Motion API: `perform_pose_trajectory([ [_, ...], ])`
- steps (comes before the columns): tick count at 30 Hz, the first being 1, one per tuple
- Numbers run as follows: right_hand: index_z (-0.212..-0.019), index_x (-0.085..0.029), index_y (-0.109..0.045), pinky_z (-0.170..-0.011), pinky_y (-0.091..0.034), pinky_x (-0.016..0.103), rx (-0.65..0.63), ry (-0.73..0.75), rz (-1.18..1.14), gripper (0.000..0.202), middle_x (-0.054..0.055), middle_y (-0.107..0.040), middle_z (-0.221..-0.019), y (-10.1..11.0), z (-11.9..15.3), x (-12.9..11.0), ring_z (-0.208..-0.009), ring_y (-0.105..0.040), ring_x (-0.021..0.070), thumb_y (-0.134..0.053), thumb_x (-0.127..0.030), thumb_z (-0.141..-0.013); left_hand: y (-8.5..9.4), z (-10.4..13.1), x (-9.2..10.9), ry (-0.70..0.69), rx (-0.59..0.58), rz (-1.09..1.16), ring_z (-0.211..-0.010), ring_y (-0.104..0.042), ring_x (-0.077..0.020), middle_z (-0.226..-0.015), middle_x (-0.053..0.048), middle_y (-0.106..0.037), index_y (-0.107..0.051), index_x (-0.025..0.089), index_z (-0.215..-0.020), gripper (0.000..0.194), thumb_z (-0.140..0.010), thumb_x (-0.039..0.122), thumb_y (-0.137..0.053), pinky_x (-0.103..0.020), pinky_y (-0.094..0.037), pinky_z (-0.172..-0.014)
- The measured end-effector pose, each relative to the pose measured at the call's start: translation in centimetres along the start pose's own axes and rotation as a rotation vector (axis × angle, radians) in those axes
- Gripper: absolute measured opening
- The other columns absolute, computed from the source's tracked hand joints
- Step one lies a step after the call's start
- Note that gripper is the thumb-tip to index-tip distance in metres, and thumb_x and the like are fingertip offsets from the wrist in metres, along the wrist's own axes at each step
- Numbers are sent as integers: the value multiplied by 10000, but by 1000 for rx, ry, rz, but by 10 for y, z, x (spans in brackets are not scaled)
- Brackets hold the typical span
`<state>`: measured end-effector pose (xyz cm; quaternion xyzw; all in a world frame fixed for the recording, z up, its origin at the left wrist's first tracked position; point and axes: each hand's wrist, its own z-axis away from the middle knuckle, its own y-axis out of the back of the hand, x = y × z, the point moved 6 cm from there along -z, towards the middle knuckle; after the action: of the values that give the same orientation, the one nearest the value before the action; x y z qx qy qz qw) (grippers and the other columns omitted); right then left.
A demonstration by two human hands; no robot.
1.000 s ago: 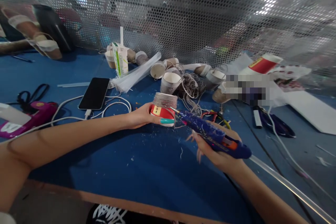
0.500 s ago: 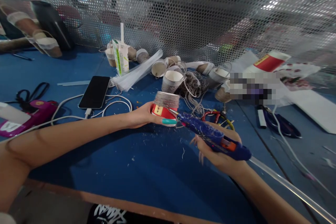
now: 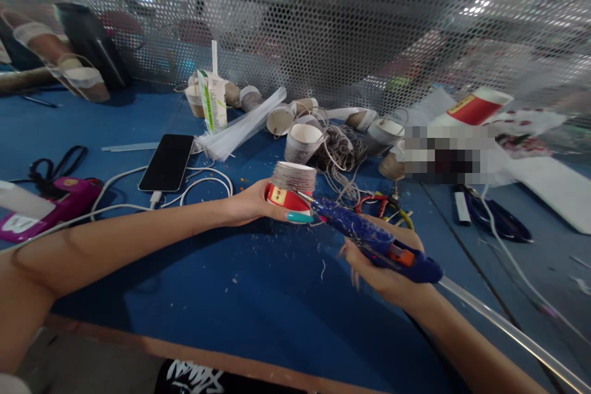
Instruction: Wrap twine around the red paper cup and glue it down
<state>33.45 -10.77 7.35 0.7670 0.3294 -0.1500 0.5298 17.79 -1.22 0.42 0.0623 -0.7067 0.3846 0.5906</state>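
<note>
My left hand [image 3: 255, 202] is closed round a red paper cup [image 3: 289, 199], whose upper part is wrapped in grey cord [image 3: 293, 176]. The thumb, with a long teal nail, lies across the cup's lower front. In my right hand [image 3: 385, 271] is a blue glue gun [image 3: 364, 231], with a long clear glue stick [image 3: 498, 320] coming out of its back end. Its metal tip is at the right side of the cup, close to the lower edge of the cord; whether it touches, I cannot tell.
Behind the cup stand several cord-wrapped cups [image 3: 303, 143] and a tangle of cord [image 3: 344, 157]. A phone [image 3: 167, 162] on a white cable lies left, near a purple glue gun [image 3: 69, 197]. Scissors [image 3: 376, 204] lie behind my right hand. Perforated metal [image 3: 295, 24] closes the back.
Almost nothing differs. The cup and my left thumb have shifted very slightly to the right, and the glue gun stays at the cup's side.
</note>
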Motion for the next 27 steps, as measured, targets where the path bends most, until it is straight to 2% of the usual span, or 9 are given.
perform_pose_trajectory([
  [7, -557, -233, -438, -374, -397, 226, -1, 2, 25, 236, -48, -525, -453, 0, 1, -1, -359, -499, 105, -562, -191, -753, -1, 0, 2, -7, -7, 3, -827, -695, -154, -886, -49, -734, -684, 125, -985, 461, -561, 131, -864, -341, -527, -897],
  [14, -583, -238, -444, -393, -424, 235, -40, -28, 18, 225, -49, -548, -476, 0, 2, 4, -398, -538, 119, -570, -198, -765, -3, 1, 3, -7, -13, -8, -844, -699, -183, -884, -62, -736, -699, 137, -969, 449, -554, 164, -867, -364, -523, -913],
  [27, -556, -236, -399, -369, -354, 227, 14, 25, 69, 238, -63, -450, -447, 4, 0, -1, -366, -426, 87, -544, -181, -737, -3, 3, 3, -5, -25, 17, -867, -682, -182, -914, -65, -722, -698, 141, -985, 501, -532, 222, -894, -337, -507, -902],
])
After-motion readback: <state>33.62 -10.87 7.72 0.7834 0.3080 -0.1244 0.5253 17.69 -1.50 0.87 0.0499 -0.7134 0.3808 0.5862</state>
